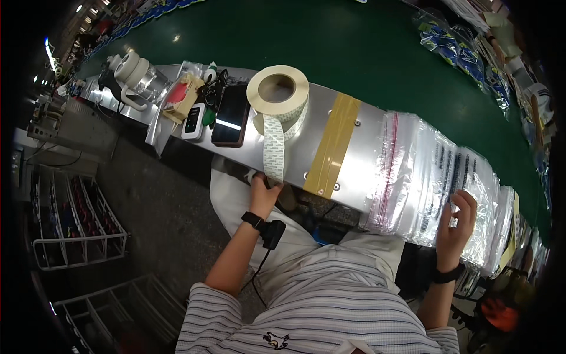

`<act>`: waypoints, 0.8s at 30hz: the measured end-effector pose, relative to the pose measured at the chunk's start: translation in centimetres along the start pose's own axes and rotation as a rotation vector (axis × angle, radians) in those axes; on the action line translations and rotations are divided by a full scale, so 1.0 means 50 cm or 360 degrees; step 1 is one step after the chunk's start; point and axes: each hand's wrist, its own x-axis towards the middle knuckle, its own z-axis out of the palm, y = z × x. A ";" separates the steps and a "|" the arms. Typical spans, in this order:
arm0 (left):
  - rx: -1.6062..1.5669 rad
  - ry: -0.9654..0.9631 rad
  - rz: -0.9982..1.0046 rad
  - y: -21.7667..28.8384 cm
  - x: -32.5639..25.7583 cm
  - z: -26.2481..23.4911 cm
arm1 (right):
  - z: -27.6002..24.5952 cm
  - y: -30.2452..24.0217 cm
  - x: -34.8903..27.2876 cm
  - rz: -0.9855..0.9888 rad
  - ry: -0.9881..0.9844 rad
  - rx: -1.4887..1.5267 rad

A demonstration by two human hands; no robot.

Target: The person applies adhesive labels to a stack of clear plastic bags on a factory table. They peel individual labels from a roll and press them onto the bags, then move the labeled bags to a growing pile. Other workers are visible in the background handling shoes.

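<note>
My left hand [263, 192] pinches the loose end of a white label strip [273, 150] that hangs down from a big roll of labels [278, 93] standing on the metal ledge [348, 147]. My right hand [458, 221] rests on a fanned stack of clear plastic zip bags [430, 171] lying on the ledge to the right, fingers spread over the top bag's edge. Both wrists wear dark bands, and a small black device hangs from the left one.
A dark phone [231, 115], a small white device [193, 120], a pink-and-tan packet [180, 97] and a white jug [137, 76] sit left of the roll. A green conveyor belt [330, 41] runs behind. White wire racks [71, 218] stand on the floor at left. More bagged goods [466, 50] lie far right.
</note>
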 end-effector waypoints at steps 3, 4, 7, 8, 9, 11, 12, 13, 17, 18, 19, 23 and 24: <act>-0.0043 0.0186 0.0073 0.030 -0.009 0.008 | 0.083 -0.101 0.029 -0.0335 -0.0276 0.0276; -0.0072 -0.0034 -0.0084 0.049 -0.013 0.004 | 0.111 -0.128 0.029 -0.0358 -0.0414 0.0426; -0.0043 -0.0486 -0.0306 0.135 -0.046 -0.012 | 0.171 -0.179 0.034 -0.0552 -0.0842 0.0735; -0.0140 -0.0613 -0.0422 0.173 -0.061 -0.016 | 0.179 -0.189 0.030 -0.0533 -0.1004 0.0786; -0.0851 -0.0679 -0.0661 0.211 -0.086 -0.014 | 0.186 -0.198 0.025 -0.0480 -0.1153 0.0837; -0.1046 -0.0691 -0.0792 0.282 -0.104 -0.016 | 0.196 -0.211 0.015 -0.0290 -0.1454 0.1104; -0.1128 -0.0683 -0.0739 0.311 -0.104 -0.013 | 0.200 -0.214 0.010 -0.0159 -0.1598 0.1321; -0.1163 -0.0632 -0.0702 0.332 -0.103 -0.006 | 0.204 -0.216 0.005 -0.0047 -0.1726 0.1484; -0.1240 -0.0489 -0.0585 0.365 -0.084 0.022 | 0.221 -0.204 -0.007 0.0405 -0.1884 0.1839; -0.1296 -0.0494 -0.0471 0.364 -0.079 0.029 | 0.223 -0.198 -0.008 0.0380 -0.1862 0.1872; -0.1352 -0.0499 -0.0456 0.362 -0.072 0.034 | 0.224 -0.193 -0.009 0.0353 -0.1823 0.1904; -0.1436 -0.0282 -0.0488 0.370 -0.033 0.049 | 0.209 -0.189 -0.001 0.0108 -0.1780 0.1357; -0.1493 -0.0216 -0.0525 0.377 -0.025 0.051 | 0.201 -0.193 0.002 0.0056 -0.1708 0.1337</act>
